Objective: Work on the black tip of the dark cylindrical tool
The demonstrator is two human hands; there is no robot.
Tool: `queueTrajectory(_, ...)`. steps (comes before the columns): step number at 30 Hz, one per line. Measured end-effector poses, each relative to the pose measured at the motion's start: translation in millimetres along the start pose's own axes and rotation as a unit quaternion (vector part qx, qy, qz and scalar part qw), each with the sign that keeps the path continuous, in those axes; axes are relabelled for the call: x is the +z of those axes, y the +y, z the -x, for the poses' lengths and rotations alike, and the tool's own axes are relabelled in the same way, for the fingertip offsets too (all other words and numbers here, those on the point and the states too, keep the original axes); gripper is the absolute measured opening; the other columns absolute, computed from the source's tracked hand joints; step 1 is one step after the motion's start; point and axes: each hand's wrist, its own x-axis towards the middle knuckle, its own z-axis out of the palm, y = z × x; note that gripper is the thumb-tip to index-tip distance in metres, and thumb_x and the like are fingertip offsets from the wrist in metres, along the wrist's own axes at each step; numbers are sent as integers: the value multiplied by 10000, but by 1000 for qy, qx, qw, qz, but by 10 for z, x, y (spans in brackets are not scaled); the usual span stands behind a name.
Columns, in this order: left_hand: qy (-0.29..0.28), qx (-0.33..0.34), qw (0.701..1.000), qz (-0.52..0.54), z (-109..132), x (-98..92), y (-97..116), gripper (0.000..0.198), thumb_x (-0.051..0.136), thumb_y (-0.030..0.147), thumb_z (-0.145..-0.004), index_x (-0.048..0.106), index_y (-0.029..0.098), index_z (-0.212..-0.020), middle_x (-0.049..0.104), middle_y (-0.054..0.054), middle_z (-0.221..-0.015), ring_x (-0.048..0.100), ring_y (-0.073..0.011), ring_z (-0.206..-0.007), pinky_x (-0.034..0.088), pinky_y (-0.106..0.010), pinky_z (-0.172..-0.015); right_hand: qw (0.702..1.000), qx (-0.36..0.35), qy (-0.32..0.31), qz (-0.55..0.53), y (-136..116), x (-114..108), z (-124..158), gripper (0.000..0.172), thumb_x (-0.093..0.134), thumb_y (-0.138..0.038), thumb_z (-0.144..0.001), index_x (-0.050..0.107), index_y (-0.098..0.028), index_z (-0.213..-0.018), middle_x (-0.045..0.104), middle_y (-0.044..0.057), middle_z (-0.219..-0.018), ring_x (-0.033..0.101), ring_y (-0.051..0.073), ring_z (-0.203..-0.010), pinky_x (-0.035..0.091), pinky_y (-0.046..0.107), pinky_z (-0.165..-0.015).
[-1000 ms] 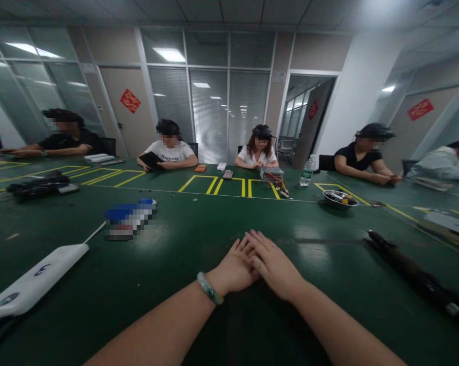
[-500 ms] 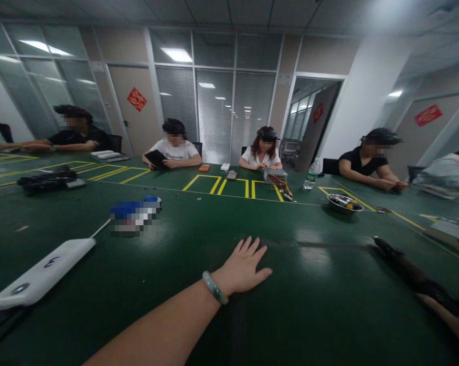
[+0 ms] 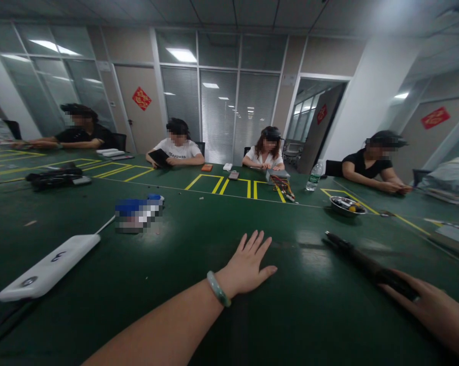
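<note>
My left hand (image 3: 248, 267) lies palm down with fingers spread on the green tabletop (image 3: 183, 284); a pale green bangle (image 3: 218, 290) circles its wrist. It holds nothing. At the right, my right hand (image 3: 423, 300) is wrapped round the near end of a long, dark rod-like object (image 3: 361, 262). This thing has a narrow tip that points away and to the left; its exact kind is not plain. Part of my right hand's grip is hidden behind the fingers.
A white power bank (image 3: 54, 267) with a cable and a blurred-out blue item (image 3: 140, 213) lie at left. Further off are a black bundle (image 3: 56, 175), a metal bowl (image 3: 347, 206), a water bottle (image 3: 314, 176) and a grey box with wires (image 3: 278, 176). Several people sit across the table.
My right hand has come further into view, carrying the dark rod-like object left across the table. The left hand stays flat; the whole view has shifted slightly.
</note>
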Motion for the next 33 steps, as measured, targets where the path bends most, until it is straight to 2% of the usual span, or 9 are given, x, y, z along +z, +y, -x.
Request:
queueTrajectory(3,27,38,999,-21,-3,-77,109,742,238,651,-940,1,267,-1529,-36,-5,-1601,-39,-253,-1467,28,-487,-1188,994,-47,-96,13,-854,131,-48,639,572,-683,-768,572,-321,-1294,626,160,-1156,634,340,-948,503,493,-815)
queueTrajectory(10,97,87,991,-35,-2,-161,222,692,377,567,-949,138,259,-1521,131,-32,-1593,64,-224,-1468,92,-434,-1196,949,-286,-123,-46,-2807,714,29,455,582,-452,-873,580,-221,-1265,643,78,-1166,598,247,-1048,462,375,-952)
queueTrajectory(15,132,46,990,-18,14,-179,166,579,326,494,-988,205,263,-1506,247,-31,-1564,155,-207,-1455,166,-427,-1186,879,-472,-63,12,-3582,1163,206,461,531,-146,-851,537,-153,-1312,527,107,-1351,472,254,-1239,336,390,-1101)
queueTrajectory(18,146,17,989,-20,21,-171,104,564,285,481,-1000,200,251,-1508,250,-44,-1562,196,-211,-1445,214,-421,-1170,866,-496,-56,21,-3693,1179,269,498,516,-205,-872,484,-157,-1367,473,111,-1403,398,262,-1300,290,438,-1128)
queueTrajectory(21,145,18,989,-29,22,-154,62,572,274,489,-1000,200,237,-1508,265,-53,-1557,224,-205,-1436,236,-405,-1158,906,-420,-48,27,-3586,991,397,566,519,-313,-882,414,-156,-1416,422,119,-1441,366,276,-1321,339,443,-1092)
queueTrajectory(24,138,22,990,-34,21,-131,49,612,314,556,-974,237,244,-1495,311,-56,-1538,281,-216,-1410,281,-402,-1128,953,-291,7,83,-3257,761,656,589,461,-368,-914,347,-151,-1450,378,154,-1460,434,321,-1259,432,481,-988)
queueTrajectory(26,127,40,990,-40,16,-107,50,649,403,610,-927,309,259,-1464,393,-55,-1491,374,-227,-1351,322,-397,-1093,963,-236,25,127,-2932,643,855,493,372,-351,-943,438,-151,-1389,417,189,-1419,512,354,-1158,482,514,-883)
queueTrajectory(30,90,81,991,-58,-15,-44,65,519,575,521,-880,477,297,-1338,601,-17,-1260,541,-215,-1144,395,-374,-986,954,-256,-53,146,-2323,513,1060,426,251,-247,-946,646,-223,-1104,571,159,-1233,609,325,-976,521,484,-771)
queueTrajectory(33,84,72,992,-67,-35,-25,83,310,528,352,-937,558,293,-1240,651,-12,-1111,581,-199,-1030,424,-342,-881,961,-227,-127,96,-2155,449,906,398,263,-303,-974,599,-225,-1172,593,114,-1174,646,245,-848,533,403,-752)
